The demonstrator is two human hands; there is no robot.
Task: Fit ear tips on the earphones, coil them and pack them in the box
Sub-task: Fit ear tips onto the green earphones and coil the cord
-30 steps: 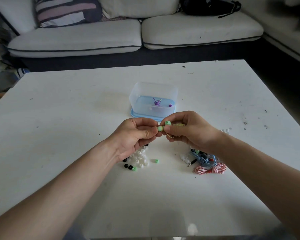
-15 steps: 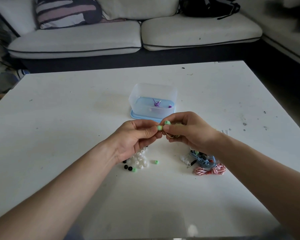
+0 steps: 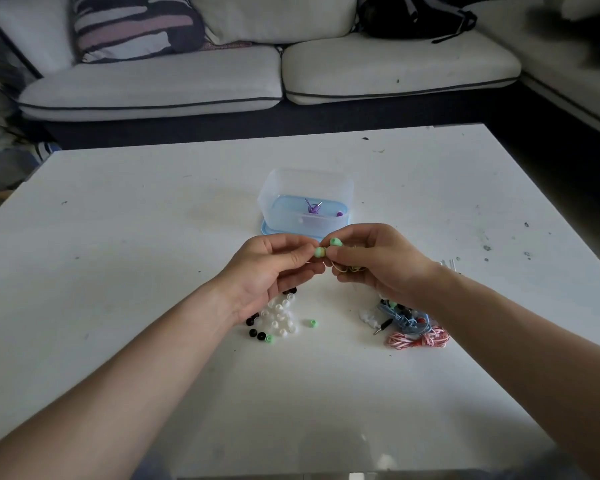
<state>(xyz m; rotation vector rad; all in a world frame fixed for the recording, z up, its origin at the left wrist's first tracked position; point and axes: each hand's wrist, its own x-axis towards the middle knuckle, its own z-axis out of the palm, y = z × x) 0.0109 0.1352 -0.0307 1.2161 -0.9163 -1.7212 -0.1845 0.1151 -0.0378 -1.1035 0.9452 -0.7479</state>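
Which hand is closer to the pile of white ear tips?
Left. The left hand is just behind the pile; the right hand is farther right, above the cable tangle.

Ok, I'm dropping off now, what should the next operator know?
Left hand pinches a green tip against the earphones.
Right hand grips the earphones; other tip looks fitted.
Box open, purple set inside.
Loose tips and tangled sets lie on the table.
Done: purple set packed. Left: seat this tip, coil, pack, then the tangled sets.
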